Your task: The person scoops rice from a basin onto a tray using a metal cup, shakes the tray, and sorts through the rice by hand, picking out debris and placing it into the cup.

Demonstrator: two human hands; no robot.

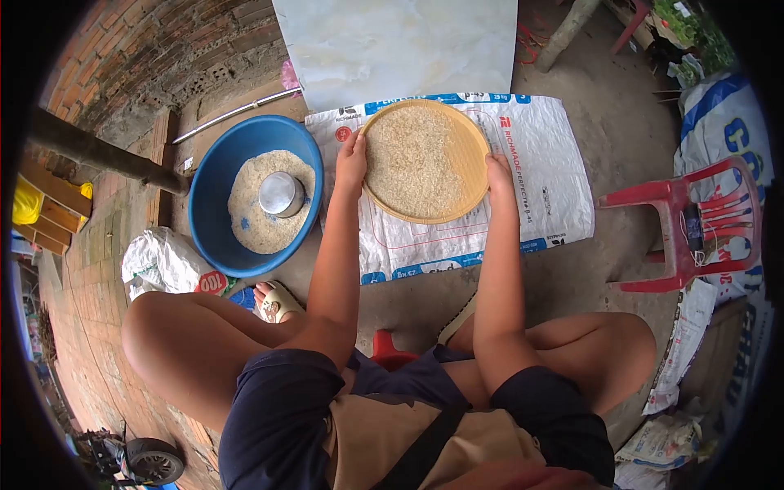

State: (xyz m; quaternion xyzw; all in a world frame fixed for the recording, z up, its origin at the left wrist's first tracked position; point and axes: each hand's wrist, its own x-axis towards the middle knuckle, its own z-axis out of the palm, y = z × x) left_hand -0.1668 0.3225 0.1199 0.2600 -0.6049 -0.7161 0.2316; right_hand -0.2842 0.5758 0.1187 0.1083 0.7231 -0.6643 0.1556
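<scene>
I can't see how the left hand (351, 166) and right hand (499, 171) curl beneath the woven tray (425, 162); the person (392, 433) hides most of the red stool (392, 349), and my view's dark edge crops the motorbike (151, 462).

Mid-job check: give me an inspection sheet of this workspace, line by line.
Surface: printed sack spread on the ground, edges wrinkled
Job's things: round woven tray of grain, bare toward its right side; blue basin holding grain and a metal container
Clutter: crumpled sack beside the basin; metal rod beyond it
Grippers: left hand and right hand grip opposite sides of the tray
Cables: thin pale cord on the red chair
Surroundings: brick wall, leaning pole
</scene>
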